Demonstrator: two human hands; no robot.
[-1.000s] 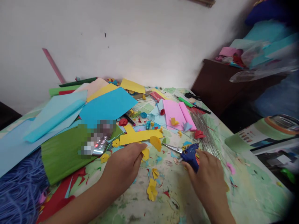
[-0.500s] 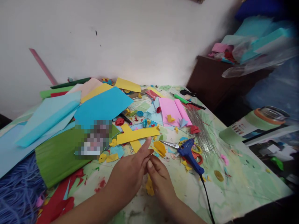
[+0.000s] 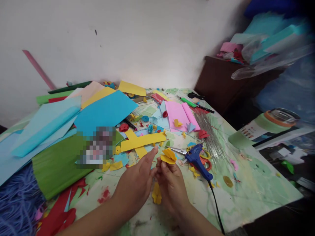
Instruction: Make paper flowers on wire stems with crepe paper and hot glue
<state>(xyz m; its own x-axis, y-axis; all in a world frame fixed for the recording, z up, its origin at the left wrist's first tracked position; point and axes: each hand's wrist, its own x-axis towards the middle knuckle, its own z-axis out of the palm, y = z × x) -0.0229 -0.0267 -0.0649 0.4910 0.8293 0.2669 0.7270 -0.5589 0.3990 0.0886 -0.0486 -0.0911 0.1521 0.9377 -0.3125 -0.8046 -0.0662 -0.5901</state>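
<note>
A yellow paper flower [image 3: 168, 156] with layered petals is pinched in the fingertips of my right hand [image 3: 172, 183]. Close beside it, my left hand [image 3: 136, 178] has its fingers stretched out, palm turned toward the flower. The left thumb reaches the right fingertips, and whether they touch is hard to tell. Below the hands, another yellow paper flower [image 3: 157, 193] lies on the table. Just past the held flower are scissors [image 3: 177, 150], with a blue glue gun [image 3: 199, 160] lying across their handles. Crossed yellow paper strips [image 3: 143, 141] lie beyond my left fingertips.
Colored paper sheets [image 3: 105, 111], a green sheet [image 3: 61, 167] and purple yarn [image 3: 18, 203] cover the left side. Pink paper [image 3: 173, 114] and thin wires [image 3: 209, 134] lie at the back right. A green bottle [image 3: 263, 127] stands tilted in view at the right edge.
My hands have drawn slightly apart. The yellow flower now shows fully, petals up, above my right fingertips. The view has shifted a little to the right.
</note>
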